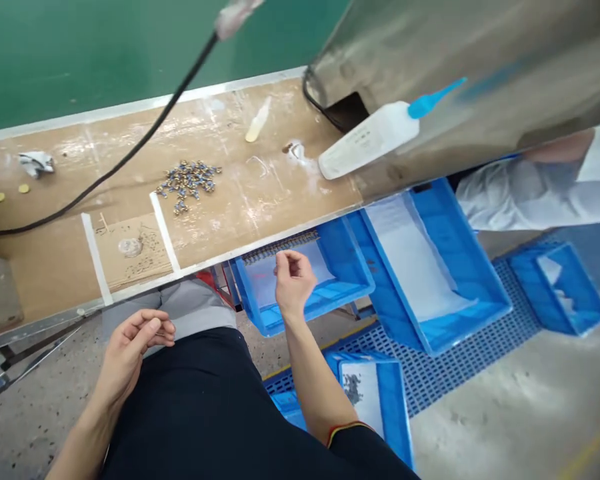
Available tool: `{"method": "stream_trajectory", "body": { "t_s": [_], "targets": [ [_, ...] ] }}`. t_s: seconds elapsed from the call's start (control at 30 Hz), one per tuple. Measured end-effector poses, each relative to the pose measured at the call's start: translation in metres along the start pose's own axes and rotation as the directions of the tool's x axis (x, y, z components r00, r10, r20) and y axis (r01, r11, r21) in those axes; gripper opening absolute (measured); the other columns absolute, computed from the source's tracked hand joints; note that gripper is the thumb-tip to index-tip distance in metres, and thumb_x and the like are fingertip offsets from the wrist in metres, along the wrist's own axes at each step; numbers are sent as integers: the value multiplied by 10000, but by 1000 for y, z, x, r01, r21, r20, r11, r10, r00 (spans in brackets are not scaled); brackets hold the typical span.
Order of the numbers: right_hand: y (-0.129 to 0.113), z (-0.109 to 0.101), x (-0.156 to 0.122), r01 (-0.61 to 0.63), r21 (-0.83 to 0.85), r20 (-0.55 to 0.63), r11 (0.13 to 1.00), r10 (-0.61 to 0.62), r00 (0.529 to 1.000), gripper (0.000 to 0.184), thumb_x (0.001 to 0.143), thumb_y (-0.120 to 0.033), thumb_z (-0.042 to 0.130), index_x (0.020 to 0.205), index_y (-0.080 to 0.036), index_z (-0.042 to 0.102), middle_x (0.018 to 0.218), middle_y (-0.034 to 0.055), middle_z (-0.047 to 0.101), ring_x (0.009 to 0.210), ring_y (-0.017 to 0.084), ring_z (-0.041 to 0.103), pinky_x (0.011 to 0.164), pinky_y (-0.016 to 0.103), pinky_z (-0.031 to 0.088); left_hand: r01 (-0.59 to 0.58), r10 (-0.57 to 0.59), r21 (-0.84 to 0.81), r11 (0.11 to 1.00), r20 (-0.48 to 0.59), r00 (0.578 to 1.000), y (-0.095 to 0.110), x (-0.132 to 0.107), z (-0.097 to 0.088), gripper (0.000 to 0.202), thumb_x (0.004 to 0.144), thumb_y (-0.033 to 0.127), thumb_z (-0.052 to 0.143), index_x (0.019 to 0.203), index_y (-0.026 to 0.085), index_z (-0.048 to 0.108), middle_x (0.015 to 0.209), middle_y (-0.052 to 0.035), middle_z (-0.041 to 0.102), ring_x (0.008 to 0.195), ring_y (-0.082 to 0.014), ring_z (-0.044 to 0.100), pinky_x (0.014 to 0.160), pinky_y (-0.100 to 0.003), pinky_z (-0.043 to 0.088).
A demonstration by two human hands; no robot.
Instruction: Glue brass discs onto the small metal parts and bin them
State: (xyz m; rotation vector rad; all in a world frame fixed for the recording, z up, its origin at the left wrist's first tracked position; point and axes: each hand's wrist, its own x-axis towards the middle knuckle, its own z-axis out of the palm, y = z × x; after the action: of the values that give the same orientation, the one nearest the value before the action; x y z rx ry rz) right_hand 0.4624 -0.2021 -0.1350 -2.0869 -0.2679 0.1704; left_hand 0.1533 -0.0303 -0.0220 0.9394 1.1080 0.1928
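Note:
My right hand (pixel 293 280) hangs over a blue plastic bin (pixel 353 267), its fingertips pinched together with nothing visible between them. A row of small metal parts (pixel 280 243) lies at the bin's far end, on a white liner. My left hand (pixel 130 347) rests curled near my lap, at the bench's front edge, touching nothing but my clothing. On the wooden workbench (pixel 260 173) sits a loose pile of small metal-and-blue parts (pixel 187 183), out of reach of neither hand's fingers.
A white glue bottle with a blue nozzle (pixel 375 133) lies on the bench beside a black cable (pixel 125 157). A co-worker's white sleeve (pixel 530 193) shows at right. Several blue bins (pixel 430 267) stand on a blue floor mat (pixel 445 347).

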Motion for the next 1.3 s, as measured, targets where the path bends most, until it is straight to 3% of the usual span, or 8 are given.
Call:
{"method": "stream_trajectory", "body": {
  "t_s": [0.1,0.2,0.4,0.73,0.9,1.0,1.17,1.3],
  "targets": [
    [-68,15,13,242,167,139,956,-266,954,284,1103,-530,742,1122,-255,811,995,15,823,859,186,738,891,344,612,-33,32,-27,999,-11,999,-6,0,-13,502,902,595,1022,1089,147,892,971,-133,868,886,-249,830,852,-345,730],
    [-129,56,33,421,220,434,880,-475,765,154,1113,-360,727,1167,-269,840,1144,33,867,1028,211,795,990,365,619,-99,97,-29,995,-55,994,-10,-6,-30,466,936,570,998,1106,150,891,986,-134,875,910,-262,840,876,-361,735],
    [-181,116,50,729,-57,707,682,-488,512,288,1081,-107,630,1266,-200,830,1285,124,827,1179,300,757,1052,425,587,-295,254,-51,954,-384,888,-15,-31,-89,393,910,508,1027,1089,183,896,979,-71,888,850,-222,842,853,-318,743],
    [-172,108,63,754,-79,819,652,-389,422,226,1050,-196,680,1179,-222,863,1145,93,777,1004,265,764,940,406,615,-362,348,143,921,-721,600,-12,-77,-178,55,951,544,895,934,525,847,967,118,868,982,-387,794,1309,-854,563],
    [-161,101,77,830,14,866,557,-421,268,270,1033,-421,635,1098,-284,859,1034,138,812,935,332,786,850,494,606,-534,516,302,790,-797,313,21,-100,-205,90,942,403,941,925,451,866,902,109,853,830,-275,818,1051,-643,750],
    [-150,106,82,867,3,840,499,-471,269,246,996,-516,651,1108,-393,832,1129,184,839,885,363,805,765,549,582,-575,580,390,719,-793,187,45,-101,-244,235,937,493,939,971,281,844,880,43,867,797,-213,853,838,-468,763],
    [-156,97,65,886,-43,695,462,-623,359,162,974,-476,576,1035,-504,723,1165,170,843,963,433,798,806,616,594,-540,710,551,636,-692,131,77,-68,-317,219,1031,425,844,1015,210,806,879,-52,864,712,-176,801,717,-317,682],
    [-164,86,58,899,-42,720,437,-610,330,146,961,-487,560,994,-516,699,1140,174,836,990,446,794,780,623,581,-323,789,725,608,-597,145,106,-23,-343,163,955,174,894,874,182,754,873,-95,819,982,-295,867,955,-357,655]
  ]
}}
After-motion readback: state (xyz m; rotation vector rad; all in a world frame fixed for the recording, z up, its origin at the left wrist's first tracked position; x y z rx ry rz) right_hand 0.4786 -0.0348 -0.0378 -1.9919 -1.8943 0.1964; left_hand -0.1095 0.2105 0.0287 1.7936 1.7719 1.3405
